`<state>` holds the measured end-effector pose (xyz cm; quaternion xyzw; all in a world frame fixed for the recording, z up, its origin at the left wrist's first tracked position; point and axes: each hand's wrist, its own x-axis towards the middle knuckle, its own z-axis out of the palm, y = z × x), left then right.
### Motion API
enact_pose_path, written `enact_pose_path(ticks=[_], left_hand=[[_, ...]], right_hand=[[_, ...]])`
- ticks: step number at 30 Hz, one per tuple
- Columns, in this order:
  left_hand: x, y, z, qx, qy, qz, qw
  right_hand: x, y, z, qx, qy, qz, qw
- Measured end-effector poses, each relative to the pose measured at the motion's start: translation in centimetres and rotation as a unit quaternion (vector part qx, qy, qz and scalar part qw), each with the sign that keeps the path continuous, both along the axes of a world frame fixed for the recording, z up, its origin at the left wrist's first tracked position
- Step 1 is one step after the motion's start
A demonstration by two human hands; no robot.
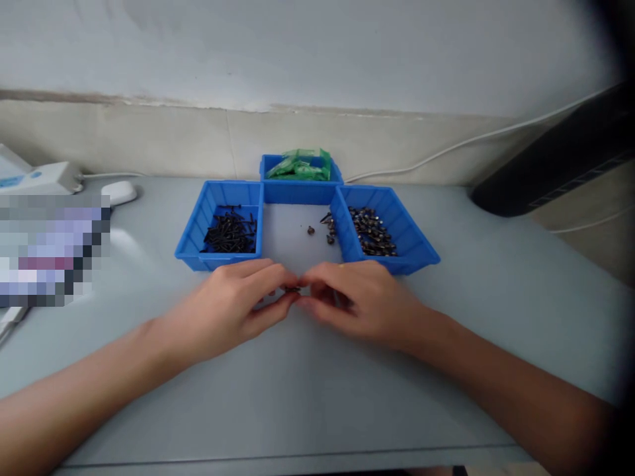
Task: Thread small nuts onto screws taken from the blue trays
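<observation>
My left hand (243, 301) pinches a small dark screw (292, 289) between thumb and forefinger, just in front of the bins. The fingertips of my right hand (362, 301) are closed against its end; whatever they grip is hidden. Black screws (231, 231) lie heaped in the left blue bin (191, 231). The right blue bin (414, 238) holds many shiny metal fasteners (372, 231). Between the two bins, a few loose fasteners (331, 237) rest on the tabletop, with a single one (311, 230) slightly apart.
A third blue bin (302, 193) with green plastic bags (302, 165) stands at the back. On the left are a pixelated device (49, 251), a white case (119, 192) and a white power strip (44, 178). A black cylinder (550, 158) leans at the right.
</observation>
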<state>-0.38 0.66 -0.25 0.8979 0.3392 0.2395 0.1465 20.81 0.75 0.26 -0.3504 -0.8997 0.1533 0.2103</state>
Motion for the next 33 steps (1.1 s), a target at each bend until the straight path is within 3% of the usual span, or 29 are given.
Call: enact_pose_path(ticks=[3, 10, 24, 33], left_hand=[[-0.12, -0.01, -0.09, 0.008, 0.016, 0.001, 1.0], [-0.02, 0.16, -0.2, 0.034, 0.028, -0.018, 0.999], [-0.31, 0.1, -0.44, 0.007, 0.054, 0.026, 0.998], [-0.31, 0.12, 0.25, 0.033, 0.022, -0.047, 0.998]], right_hand=[[-0.46, 0.65, -0.05, -0.063, -0.009, -0.003, 0.998], [-0.53, 0.5, 0.23, -0.082, -0.055, 0.01, 0.995], [-0.48, 0.84, 0.55, -0.117, -0.038, -0.012, 0.992], [-0.44, 0.9, 0.08, -0.127, -0.072, 0.02, 0.989]])
